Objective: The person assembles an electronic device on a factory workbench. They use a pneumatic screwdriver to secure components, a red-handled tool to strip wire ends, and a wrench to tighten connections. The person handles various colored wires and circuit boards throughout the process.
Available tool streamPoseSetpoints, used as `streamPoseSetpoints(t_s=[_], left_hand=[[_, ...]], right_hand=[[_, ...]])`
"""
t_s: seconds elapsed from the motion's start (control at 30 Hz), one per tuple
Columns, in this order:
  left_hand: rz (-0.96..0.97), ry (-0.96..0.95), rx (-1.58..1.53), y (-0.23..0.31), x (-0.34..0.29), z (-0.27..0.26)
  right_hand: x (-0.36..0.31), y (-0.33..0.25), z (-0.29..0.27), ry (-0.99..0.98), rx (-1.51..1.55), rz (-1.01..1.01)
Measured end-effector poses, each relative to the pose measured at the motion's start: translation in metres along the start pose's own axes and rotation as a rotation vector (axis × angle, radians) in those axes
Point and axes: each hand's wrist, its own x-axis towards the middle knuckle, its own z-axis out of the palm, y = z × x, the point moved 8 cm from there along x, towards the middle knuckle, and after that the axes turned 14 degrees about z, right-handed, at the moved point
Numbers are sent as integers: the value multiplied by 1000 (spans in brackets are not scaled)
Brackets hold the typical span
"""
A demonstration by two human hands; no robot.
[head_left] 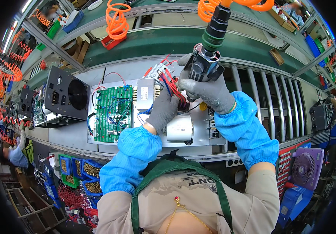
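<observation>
Right hand (211,93) gripped the air driver (203,64); red wires (173,86) ran just left of it; left hand (163,112) beside them, couldn't tell its grip; a driver slip could've nicked them

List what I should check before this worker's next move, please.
1. Right hand gripping the tool: ok, fingers wrapped around it.
2. Orange hose joined to the tool's top: ok, as far as it shows.
3. Grey gloves on both hands: ok.
4. Left hand well away from the tool's lower end: not ok, its fingers are close by.
5. Red wires well away from the tool: not ok, they run right beside it.
6. Tool tip seated: cannot tell, too hidden.
</observation>
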Motion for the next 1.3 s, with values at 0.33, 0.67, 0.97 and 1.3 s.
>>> streamPoseSetpoints(t_s=[0.33, 0.67, 0.97, 1.3], left_hand=[[65, -76, 106, -13, -8, 7], [72, 16, 2, -2, -11, 8], [69, 25, 44, 14, -10, 2], [10, 18, 58, 4, -14, 5]], right_hand=[[-5, -2, 12, -149, -84, -126], [-8, 21, 6, -201, -108, -44], [-9, 7, 2, -178, -130, -191], [-4, 5, -6, -55, 62, -69]])
